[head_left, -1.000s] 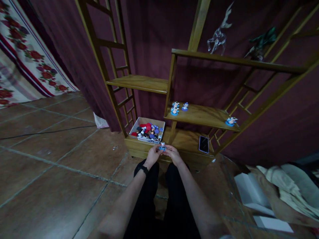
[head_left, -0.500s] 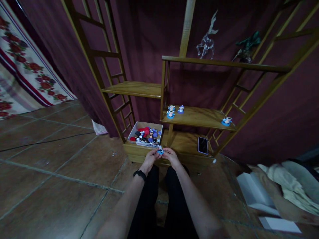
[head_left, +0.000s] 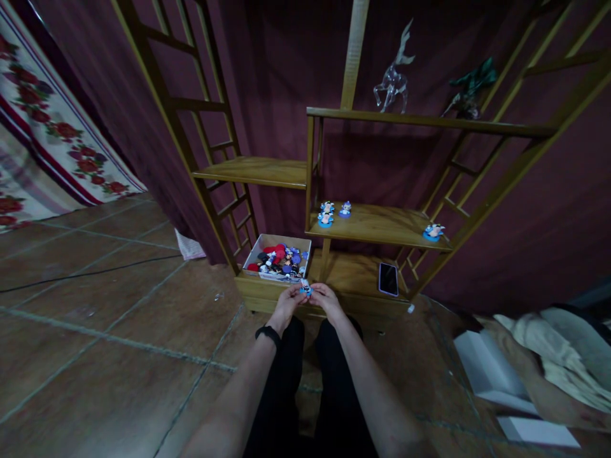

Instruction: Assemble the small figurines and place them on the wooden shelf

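My left hand (head_left: 287, 301) and my right hand (head_left: 326, 299) meet in front of me, fingers pinched on a small blue-based figurine (head_left: 305, 290). Just beyond them a shallow box (head_left: 279, 258) full of small colourful figures sits on the bottom board of a wooden shelf unit (head_left: 377, 224). On the middle shelf stand two figurines (head_left: 326, 214) close together, a third (head_left: 345, 208) beside them, and one figurine (head_left: 433, 232) at the right end. A black band is on my left wrist.
A phone (head_left: 388, 278) lies on the bottom board to the right. A glass deer (head_left: 394, 75) and a dark green ornament (head_left: 470, 84) stand on the top shelf. White boxes (head_left: 487, 374) and pale cloth (head_left: 556, 356) lie on the tiled floor at right.
Both hands stay pinched on the figurine. The view has lifted and drawn back a little, so the shelf sits slightly lower and further left in the picture.
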`<state>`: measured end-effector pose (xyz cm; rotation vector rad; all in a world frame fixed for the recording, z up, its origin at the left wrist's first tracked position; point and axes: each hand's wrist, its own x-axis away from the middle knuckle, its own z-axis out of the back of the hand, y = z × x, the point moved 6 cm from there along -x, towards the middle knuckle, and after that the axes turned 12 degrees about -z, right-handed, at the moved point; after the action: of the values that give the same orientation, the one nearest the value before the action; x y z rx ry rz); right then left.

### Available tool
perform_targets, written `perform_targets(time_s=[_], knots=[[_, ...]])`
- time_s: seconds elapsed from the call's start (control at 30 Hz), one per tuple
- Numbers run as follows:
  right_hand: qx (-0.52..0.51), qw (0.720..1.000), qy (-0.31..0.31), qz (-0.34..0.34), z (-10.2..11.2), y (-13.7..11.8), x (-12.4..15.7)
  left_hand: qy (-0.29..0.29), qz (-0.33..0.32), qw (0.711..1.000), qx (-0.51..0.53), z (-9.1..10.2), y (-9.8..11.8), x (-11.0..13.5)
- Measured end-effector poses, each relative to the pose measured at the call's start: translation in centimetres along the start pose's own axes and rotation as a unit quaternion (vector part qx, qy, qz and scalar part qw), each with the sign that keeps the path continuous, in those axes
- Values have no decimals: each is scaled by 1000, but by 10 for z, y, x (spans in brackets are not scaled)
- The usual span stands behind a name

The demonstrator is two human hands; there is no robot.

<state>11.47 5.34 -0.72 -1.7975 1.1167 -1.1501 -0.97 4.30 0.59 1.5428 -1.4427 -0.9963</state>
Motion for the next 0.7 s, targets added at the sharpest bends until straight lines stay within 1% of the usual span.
perform_targets(time_s=[0.17, 0.3, 0.47, 0.53, 0.7], knots=[[11, 1000, 29, 3, 1, 2, -2, 22, -13, 999, -38, -1, 2, 0], [30, 998, 54, 0, 0, 1, -2, 25, -28, 997, -62, -1, 1, -1], [40, 998, 37, -6, -2, 1, -2, 1, -49, 996, -76, -1, 0, -3], [34, 999, 34, -8, -2, 1, -2, -11, -44, 996, -74, -2, -1, -2], [26, 999, 35, -1, -3, 0, -3, -38, -3, 997, -61, -6, -2, 0]])
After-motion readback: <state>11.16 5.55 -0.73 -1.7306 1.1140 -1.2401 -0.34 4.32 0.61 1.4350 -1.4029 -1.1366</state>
